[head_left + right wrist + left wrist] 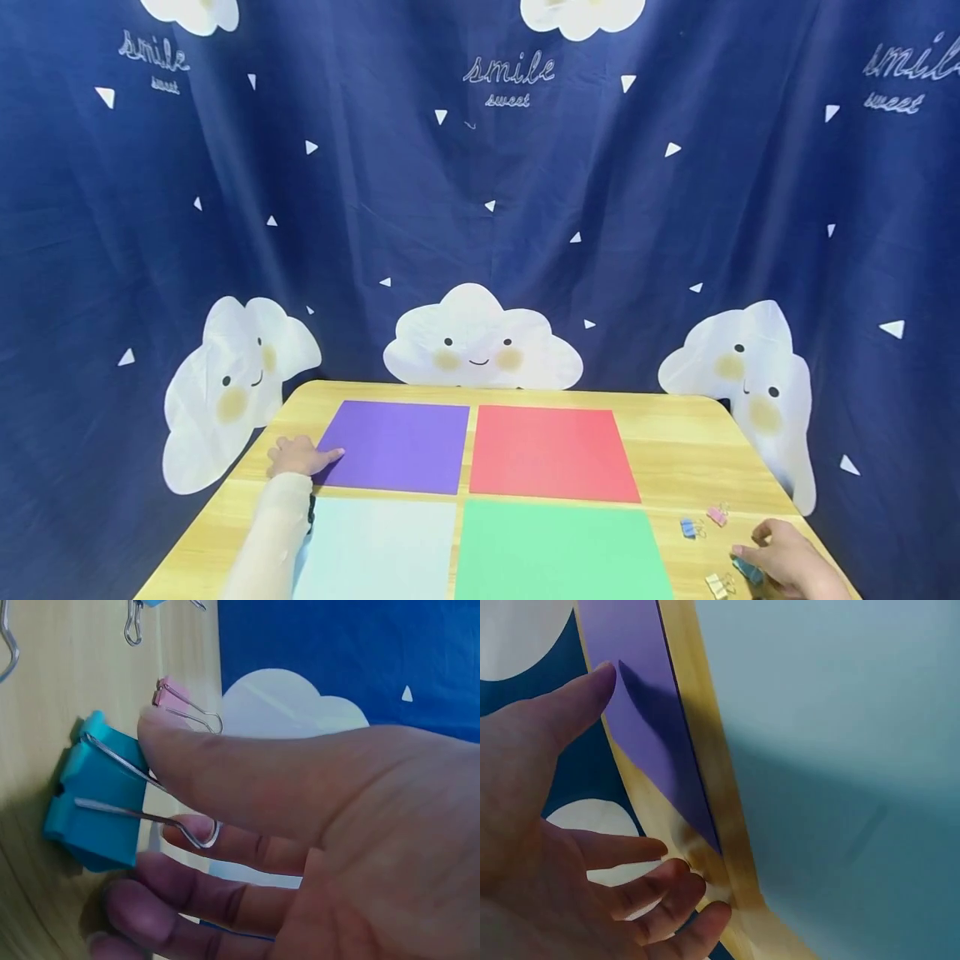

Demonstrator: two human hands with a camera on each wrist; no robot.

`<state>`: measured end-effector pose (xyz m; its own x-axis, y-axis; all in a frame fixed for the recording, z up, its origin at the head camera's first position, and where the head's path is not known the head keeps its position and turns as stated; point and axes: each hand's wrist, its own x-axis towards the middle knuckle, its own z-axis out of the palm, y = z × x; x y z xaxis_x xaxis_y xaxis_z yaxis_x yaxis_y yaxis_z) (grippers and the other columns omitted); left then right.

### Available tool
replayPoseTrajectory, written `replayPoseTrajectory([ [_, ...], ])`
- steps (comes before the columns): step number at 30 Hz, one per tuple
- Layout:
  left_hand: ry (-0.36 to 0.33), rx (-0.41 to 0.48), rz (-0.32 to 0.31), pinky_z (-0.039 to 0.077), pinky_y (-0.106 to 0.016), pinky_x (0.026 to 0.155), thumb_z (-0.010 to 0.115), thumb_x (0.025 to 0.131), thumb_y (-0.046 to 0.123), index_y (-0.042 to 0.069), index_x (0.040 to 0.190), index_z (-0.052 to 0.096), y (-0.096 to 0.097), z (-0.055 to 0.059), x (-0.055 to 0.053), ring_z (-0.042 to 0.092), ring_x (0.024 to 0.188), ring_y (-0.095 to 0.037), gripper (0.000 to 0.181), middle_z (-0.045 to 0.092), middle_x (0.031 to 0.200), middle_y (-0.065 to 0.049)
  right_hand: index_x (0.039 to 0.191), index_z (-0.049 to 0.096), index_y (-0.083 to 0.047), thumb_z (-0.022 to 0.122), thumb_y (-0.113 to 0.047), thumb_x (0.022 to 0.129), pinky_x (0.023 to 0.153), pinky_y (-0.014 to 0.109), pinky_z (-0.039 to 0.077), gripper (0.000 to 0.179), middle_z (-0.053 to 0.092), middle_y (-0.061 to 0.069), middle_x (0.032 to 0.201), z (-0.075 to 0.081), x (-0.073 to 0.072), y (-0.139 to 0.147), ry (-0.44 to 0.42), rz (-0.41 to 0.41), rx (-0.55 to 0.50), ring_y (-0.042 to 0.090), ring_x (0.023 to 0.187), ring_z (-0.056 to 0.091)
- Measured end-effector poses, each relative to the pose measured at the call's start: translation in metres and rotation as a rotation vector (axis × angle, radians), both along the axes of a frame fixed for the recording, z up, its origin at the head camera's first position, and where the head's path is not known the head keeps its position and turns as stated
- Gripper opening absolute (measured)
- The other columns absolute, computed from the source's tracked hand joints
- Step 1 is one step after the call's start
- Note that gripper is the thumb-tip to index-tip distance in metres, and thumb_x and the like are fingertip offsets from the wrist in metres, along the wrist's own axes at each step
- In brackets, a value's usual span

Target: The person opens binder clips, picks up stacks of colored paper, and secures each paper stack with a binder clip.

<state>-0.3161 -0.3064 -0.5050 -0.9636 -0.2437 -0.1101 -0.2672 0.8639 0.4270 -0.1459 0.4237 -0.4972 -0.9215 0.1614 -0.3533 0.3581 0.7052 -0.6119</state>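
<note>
My left hand (297, 457) rests at the left edge of a purple sheet (393, 446), its thumb lying over the sheet. In the left wrist view the thumb and the loosely bent fingers are spread apart with nothing between them. My right hand (787, 557) is at a teal binder clip (101, 795) on the table's right side. The right thumb lies right at the clip's edge, beside its wire handles, and the other fingers stand apart below. Around it lie a blue binder clip (688, 528), a pink one (717, 517) and a cream-yellow one (717, 586).
A red sheet (553, 454), a green sheet (562, 550) and a pale blue sheet (375, 550) form a grid with the purple one on the wooden table (675, 425). Behind the table hangs a dark blue curtain (480, 233) with cloud prints.
</note>
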Motion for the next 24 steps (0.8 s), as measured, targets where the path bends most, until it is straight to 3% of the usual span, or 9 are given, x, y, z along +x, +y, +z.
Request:
replayPoseTrajectory([
  [1,-0.004,0.013,0.016,0.049,-0.061,0.078,0.072,0.089,0.054,-0.010,0.109,0.062,0.001,-0.001,-0.001,0.040,0.106,-0.055,0.068,0.042,0.116,-0.042,0.102,0.050,0.016,0.074,-0.019,0.092,0.048,0.020,0.033,0.044,0.033,-0.007,0.060,-0.001,0.000,-0.001,0.014,-0.003,0.006,0.003,0.049,0.027],
  [4,-0.020,0.030,0.046,0.049,-0.065,0.078,0.075,0.088,0.053,-0.010,0.112,0.062,0.005,-0.001,-0.003,0.039,0.106,-0.056,0.069,0.039,0.114,-0.042,0.092,0.053,0.005,0.076,-0.020,0.091,0.051,0.023,0.037,0.034,0.040,-0.002,0.066,-0.003,0.002,-0.002,0.050,-0.001,0.033,0.008,0.053,0.036],
  [8,-0.030,0.029,0.084,0.051,-0.063,0.077,0.078,0.088,0.047,-0.012,0.117,0.060,0.013,0.002,-0.006,0.043,0.104,-0.056,0.068,0.042,0.108,-0.041,0.085,0.055,0.000,0.077,-0.022,0.090,0.053,0.026,0.041,0.032,0.047,0.002,0.070,-0.006,0.004,-0.004,0.087,0.007,0.065,0.013,0.057,0.044],
  [13,-0.045,0.022,0.125,0.054,-0.058,0.076,0.081,0.089,0.041,-0.013,0.122,0.060,0.021,0.008,-0.013,0.052,0.103,-0.055,0.066,0.052,0.109,-0.043,0.081,0.055,-0.002,0.077,-0.024,0.091,0.050,0.024,0.041,0.033,0.048,0.000,0.067,-0.006,0.005,-0.006,0.098,-0.010,0.050,0.011,0.053,0.045],
  [20,-0.041,0.004,0.120,0.056,-0.052,0.071,0.085,0.085,0.037,-0.011,0.114,0.066,0.018,0.008,-0.016,0.059,0.090,-0.044,0.059,0.066,0.106,-0.034,0.081,0.055,-0.003,0.080,-0.029,0.091,0.053,0.024,0.044,0.037,0.051,0.001,0.068,-0.005,0.008,-0.004,0.064,-0.053,-0.042,0.012,0.058,0.049],
  [24,-0.035,0.031,0.115,0.057,-0.055,0.076,0.087,0.083,0.037,-0.012,0.114,0.066,0.014,0.008,-0.014,0.065,0.097,-0.046,0.062,0.068,0.112,-0.034,0.080,0.058,-0.003,0.080,-0.030,0.091,0.056,0.027,0.048,0.036,0.053,0.001,0.068,-0.005,0.009,-0.001,0.058,-0.056,-0.026,0.015,0.062,0.053],
])
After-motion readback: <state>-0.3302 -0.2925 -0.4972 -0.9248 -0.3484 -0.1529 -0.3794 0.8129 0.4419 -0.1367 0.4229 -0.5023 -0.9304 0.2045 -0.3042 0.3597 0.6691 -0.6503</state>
